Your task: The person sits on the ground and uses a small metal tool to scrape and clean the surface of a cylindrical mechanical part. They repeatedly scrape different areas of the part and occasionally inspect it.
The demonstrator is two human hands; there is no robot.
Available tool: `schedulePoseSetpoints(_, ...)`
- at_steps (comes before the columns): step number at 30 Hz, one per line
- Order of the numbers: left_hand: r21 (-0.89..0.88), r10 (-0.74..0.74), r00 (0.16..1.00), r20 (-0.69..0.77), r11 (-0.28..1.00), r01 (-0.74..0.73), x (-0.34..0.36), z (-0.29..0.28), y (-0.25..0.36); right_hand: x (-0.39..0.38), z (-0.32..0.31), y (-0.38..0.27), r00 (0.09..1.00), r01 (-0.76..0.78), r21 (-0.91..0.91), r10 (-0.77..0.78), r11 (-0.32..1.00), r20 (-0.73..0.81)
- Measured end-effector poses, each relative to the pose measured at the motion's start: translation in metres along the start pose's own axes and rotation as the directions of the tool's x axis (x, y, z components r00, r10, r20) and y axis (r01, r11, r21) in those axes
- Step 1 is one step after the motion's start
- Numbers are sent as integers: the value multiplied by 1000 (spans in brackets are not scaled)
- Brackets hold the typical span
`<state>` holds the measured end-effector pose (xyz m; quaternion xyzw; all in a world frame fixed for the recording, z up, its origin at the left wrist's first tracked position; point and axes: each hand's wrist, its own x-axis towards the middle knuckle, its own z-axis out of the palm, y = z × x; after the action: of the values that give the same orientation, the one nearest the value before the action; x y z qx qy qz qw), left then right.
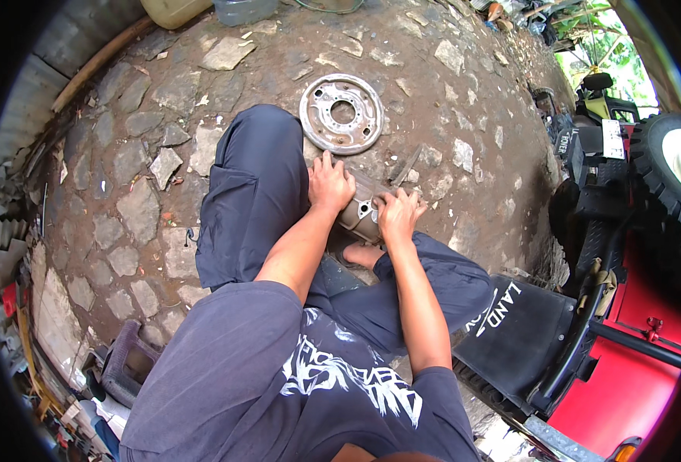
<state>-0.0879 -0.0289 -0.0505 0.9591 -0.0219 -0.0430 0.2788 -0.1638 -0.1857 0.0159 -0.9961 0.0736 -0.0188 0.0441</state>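
Between my legs stands a grey-brown metal part point(362, 223) with a curved side, which looks like a drum or housing. A small bright flange with a dark hole shows on it. My left hand point(330, 185) closes over its left edge, fingers bent and pointing away from me. On the other side my right hand point(399, 215) grips its right edge with curled fingers. Both hands partly hide the part, and its underside is out of sight. Just beyond my left hand a round, rusty metal backing plate point(309, 114) with a large centre hole lies flat on the ground.
Uneven stones point(177, 92) set in dirt form the ground. To the right stands a red vehicle point(625, 377) with a black mud flap point(521, 327) and a spare tyre point(664, 158). A dark plastic stool point(125, 362) is at the left. Plastic containers point(175, 11) stand far off.
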Motion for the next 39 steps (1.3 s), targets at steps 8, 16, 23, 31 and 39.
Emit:
schedulePoseSetpoints(8, 40, 4, 1000, -3, 999, -4, 3, 1, -2, -1, 4, -1, 994, -67, 0, 67, 998, 82)
schedulePoseSetpoints(16, 35, 8, 1000, -17, 999, -7, 1, 1, -1, 8, 12, 1, 998, -55, -52, 56, 997, 9)
schedulePoseSetpoints(23, 43, 17, 998, -52, 999, -14, 1, 7, -5, -5, 2, -4, 992, -52, 23, 49, 998, 120)
schedulePoseSetpoints(31, 66, 317, 946, -63, 948, -313, 0, 9, -13, 15, 17, 5, 995, -69, -7, 70, 998, 69)
schedulePoseSetpoints(39, 76, 315, 949, -8, 946, -314, 0, 6, -11, -5, 5, 1, 989, -68, -27, 71, 997, 130)
